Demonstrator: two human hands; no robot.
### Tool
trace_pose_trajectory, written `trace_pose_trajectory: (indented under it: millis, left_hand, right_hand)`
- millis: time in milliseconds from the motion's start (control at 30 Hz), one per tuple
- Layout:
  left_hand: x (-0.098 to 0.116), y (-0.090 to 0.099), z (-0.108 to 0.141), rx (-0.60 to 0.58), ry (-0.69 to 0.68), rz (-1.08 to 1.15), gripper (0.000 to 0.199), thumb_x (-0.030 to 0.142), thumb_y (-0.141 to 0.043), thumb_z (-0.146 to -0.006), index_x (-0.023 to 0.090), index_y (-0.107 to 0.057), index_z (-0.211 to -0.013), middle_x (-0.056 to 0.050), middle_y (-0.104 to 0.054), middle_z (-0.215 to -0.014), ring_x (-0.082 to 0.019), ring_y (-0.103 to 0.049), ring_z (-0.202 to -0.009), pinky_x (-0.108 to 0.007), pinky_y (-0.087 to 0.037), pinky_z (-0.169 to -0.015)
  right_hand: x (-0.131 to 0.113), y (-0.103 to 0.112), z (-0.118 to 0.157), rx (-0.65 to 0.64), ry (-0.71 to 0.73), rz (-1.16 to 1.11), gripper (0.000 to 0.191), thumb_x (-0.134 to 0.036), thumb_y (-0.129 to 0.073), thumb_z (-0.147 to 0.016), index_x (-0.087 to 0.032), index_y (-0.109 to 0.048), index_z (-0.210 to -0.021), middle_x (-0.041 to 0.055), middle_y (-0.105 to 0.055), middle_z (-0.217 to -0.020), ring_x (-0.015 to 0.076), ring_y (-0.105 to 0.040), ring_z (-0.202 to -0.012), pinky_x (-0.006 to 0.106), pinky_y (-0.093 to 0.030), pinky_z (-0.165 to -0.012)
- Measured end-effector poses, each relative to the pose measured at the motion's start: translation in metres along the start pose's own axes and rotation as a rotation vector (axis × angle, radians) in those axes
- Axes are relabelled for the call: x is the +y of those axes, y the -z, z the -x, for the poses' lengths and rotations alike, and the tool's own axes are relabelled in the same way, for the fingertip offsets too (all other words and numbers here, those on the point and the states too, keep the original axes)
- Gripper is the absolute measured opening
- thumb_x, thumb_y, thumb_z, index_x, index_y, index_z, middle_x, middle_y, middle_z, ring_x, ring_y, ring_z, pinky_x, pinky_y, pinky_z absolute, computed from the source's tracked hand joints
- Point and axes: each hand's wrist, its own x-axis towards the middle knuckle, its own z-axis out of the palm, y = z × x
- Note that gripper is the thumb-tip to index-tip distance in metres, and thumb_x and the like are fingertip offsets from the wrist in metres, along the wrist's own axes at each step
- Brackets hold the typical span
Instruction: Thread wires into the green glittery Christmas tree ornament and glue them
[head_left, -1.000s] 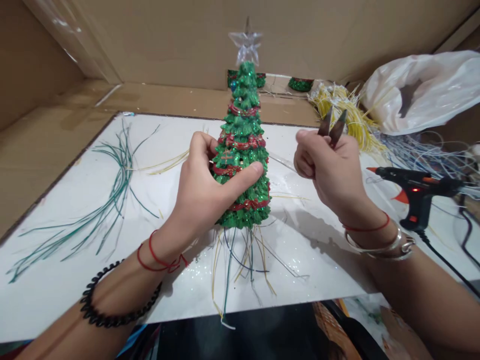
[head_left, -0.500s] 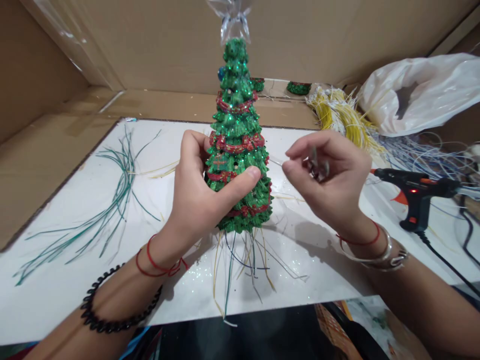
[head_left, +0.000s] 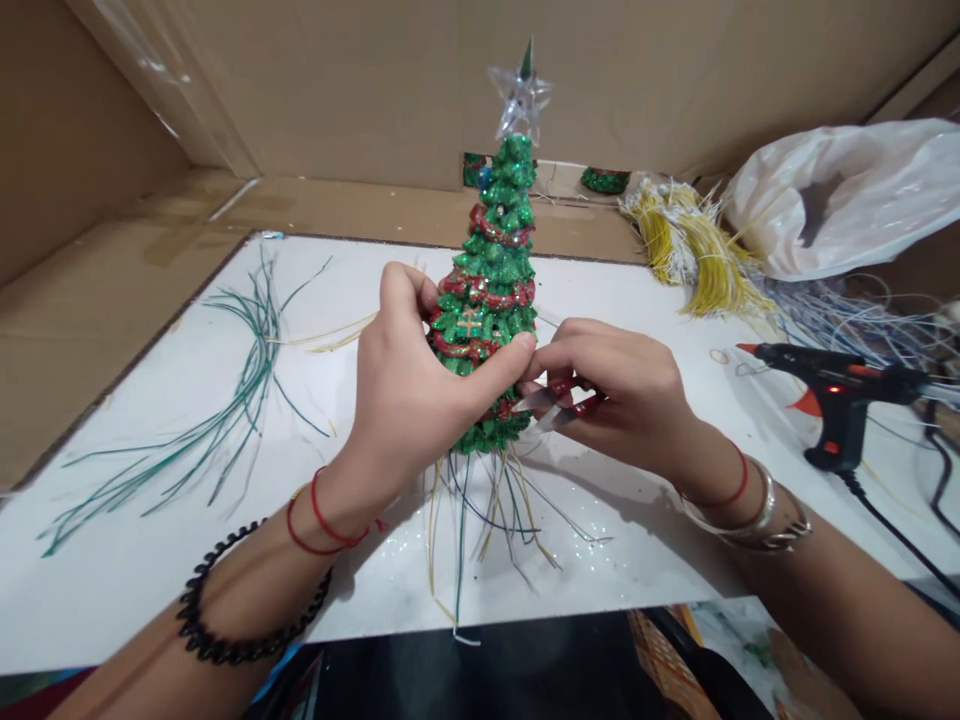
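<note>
A glittery green Christmas tree ornament [head_left: 495, 265] with red garlands and a clear star [head_left: 523, 98] on top stands tilted slightly right. My left hand [head_left: 427, 370] is wrapped round its lower left side, thumb across the front. My right hand [head_left: 615, 385] is closed on small red-handled scissors [head_left: 559, 398], whose blades point left at the tree's lower right side; its fingertips are close to the tree. Thin loose wires [head_left: 499, 510] in yellow, green, white and blue hang from under the tree.
Green wires [head_left: 251, 385] lie on the white board [head_left: 300, 600] at left. At right are a black glue gun [head_left: 840, 390] with a lit red light, yellow wire bundles [head_left: 697, 250], blue-white wires and a white plastic bag [head_left: 840, 195]. Cardboard walls [head_left: 360, 90] stand behind.
The tree has shifted right and its full star now shows. My right hand has moved in against the tree's right side, and the scissor blades now point at it.
</note>
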Motion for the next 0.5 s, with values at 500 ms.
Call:
trace_pose_trajectory:
  millis: [500]
  left_hand:
    - [0.008,0.003,0.005,0.019,0.041,0.030,0.052,0.041,-0.076,-0.060,0.025,-0.033,-0.083,0.003,-0.044,-0.074,-0.015,-0.052,-0.066,-0.031,-0.038,-0.055]
  right_hand:
    - [-0.013,-0.006,0.005,0.019,0.008,0.188,0.012,-0.013,-0.046,-0.088,-0.019,-0.055,-0.093,0.0012,-0.061,-0.068,0.0130,-0.051,-0.059,0.025,-0.037,-0.053]
